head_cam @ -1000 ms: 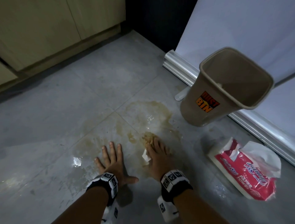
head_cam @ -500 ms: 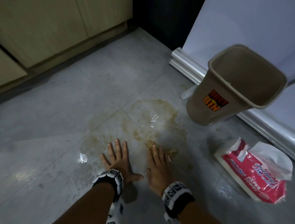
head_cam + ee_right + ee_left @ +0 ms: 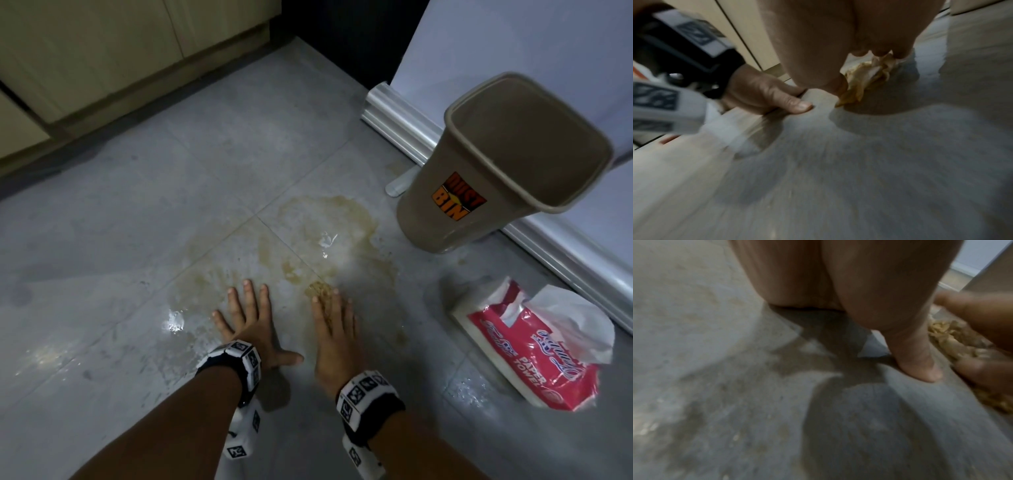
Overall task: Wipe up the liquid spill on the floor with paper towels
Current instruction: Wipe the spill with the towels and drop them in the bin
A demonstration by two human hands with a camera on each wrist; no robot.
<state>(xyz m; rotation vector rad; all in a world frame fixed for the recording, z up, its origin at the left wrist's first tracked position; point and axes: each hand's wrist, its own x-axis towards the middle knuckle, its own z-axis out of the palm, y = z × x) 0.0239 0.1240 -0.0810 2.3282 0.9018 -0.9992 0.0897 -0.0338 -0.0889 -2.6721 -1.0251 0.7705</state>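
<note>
A brownish liquid spill (image 3: 329,233) spreads over the grey floor tiles (image 3: 137,205) in front of me. My right hand (image 3: 331,318) lies flat with straight fingers on a crumpled, brown-soaked paper towel (image 3: 317,288) at the spill's near edge. In the right wrist view the paper towel (image 3: 869,76) bulges out from under the fingertips. My left hand (image 3: 248,315) is planted flat on the wet floor just to the left, fingers spread, holding nothing. From the left wrist view the soaked towel (image 3: 947,337) shows to the right of my thumb.
A tan dust bin (image 3: 479,178) stands upright at the right, just past the spill. A red pack of paper towels (image 3: 534,349) lies on the floor near the wall skirting (image 3: 404,116). Wooden cabinets (image 3: 102,51) line the far left.
My right hand has slid the towel a little back toward me across the spill's near edge. The left hand has stayed planted in the same place.
</note>
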